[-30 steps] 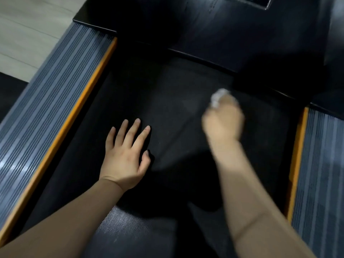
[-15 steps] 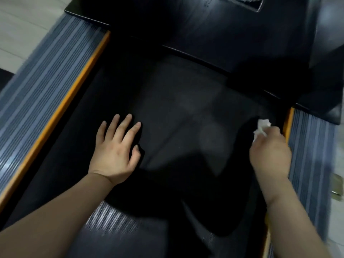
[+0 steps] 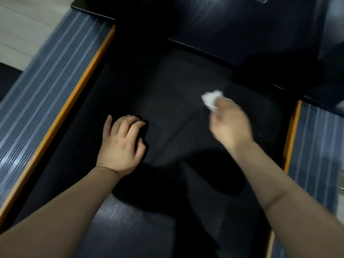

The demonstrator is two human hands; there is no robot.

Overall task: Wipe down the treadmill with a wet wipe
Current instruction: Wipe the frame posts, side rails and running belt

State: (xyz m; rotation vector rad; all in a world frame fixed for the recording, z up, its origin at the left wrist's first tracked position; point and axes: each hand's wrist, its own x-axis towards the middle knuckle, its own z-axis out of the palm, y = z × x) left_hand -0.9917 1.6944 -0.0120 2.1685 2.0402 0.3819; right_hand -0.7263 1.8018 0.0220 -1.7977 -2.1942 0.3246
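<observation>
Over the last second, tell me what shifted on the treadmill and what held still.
The right hand, gripping the crumpled white wet wipe, swept from mid-belt out to the orange-edged right side rail, then back toward the middle of the black textured treadmill belt. The left hand stayed planted on the belt, though its fingers have curled from flat. The wipe was never released.

I am seeing pale wood-look flooring (image 3: 28, 30) lying at the upper left, its plank seams running across in faint lines. A dark mat or patch (image 3: 8, 79) is sitting against it at the left edge. Light is falling unevenly, leaving the upper middle in deep shadow and brightening the floor
</observation>
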